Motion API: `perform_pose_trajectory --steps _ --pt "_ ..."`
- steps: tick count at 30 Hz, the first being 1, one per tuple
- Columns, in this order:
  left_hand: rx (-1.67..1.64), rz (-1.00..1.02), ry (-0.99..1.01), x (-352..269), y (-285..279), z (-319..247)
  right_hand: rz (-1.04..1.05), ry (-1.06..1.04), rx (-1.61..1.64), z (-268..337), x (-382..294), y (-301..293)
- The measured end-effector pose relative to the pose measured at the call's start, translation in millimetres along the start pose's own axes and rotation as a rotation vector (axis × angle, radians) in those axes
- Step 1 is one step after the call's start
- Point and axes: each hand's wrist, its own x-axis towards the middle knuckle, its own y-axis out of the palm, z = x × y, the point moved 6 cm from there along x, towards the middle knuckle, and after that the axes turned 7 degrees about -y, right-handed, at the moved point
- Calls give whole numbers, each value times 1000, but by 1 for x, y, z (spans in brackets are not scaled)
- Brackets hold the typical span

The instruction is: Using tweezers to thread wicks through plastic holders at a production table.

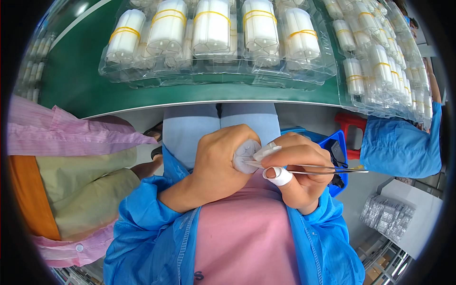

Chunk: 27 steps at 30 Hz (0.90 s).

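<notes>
My left hand is wrapped around a bundle of translucent white plastic tubes, its round end turned toward my right hand. In my right hand is a pair of metal tweezers, whose tips touch or nearly touch the bundle's end. A small crumpled translucent white piece sits between the right fingers and the bundle; what it is made of I cannot tell. White tape is wound around one right finger. Both hands are above my lap, short of the table's edge.
On the green table, a clear plastic tray holds several tube bundles bound with yellow rubber bands. More loaded trays are stacked at the right. A blue bin and a red stool stand right. One person is close on the left.
</notes>
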Motion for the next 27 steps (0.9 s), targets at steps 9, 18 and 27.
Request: perform_pose_trajectory --steps 9,18,27 --pt "-12 5 -35 1 0 -2 4 -11 -2 1 1 -1" --pt "6 2 13 0 1 1 103 -139 -104 6 5 3" --pt "0 23 -39 1 2 4 101 -9 -73 -4 4 0"
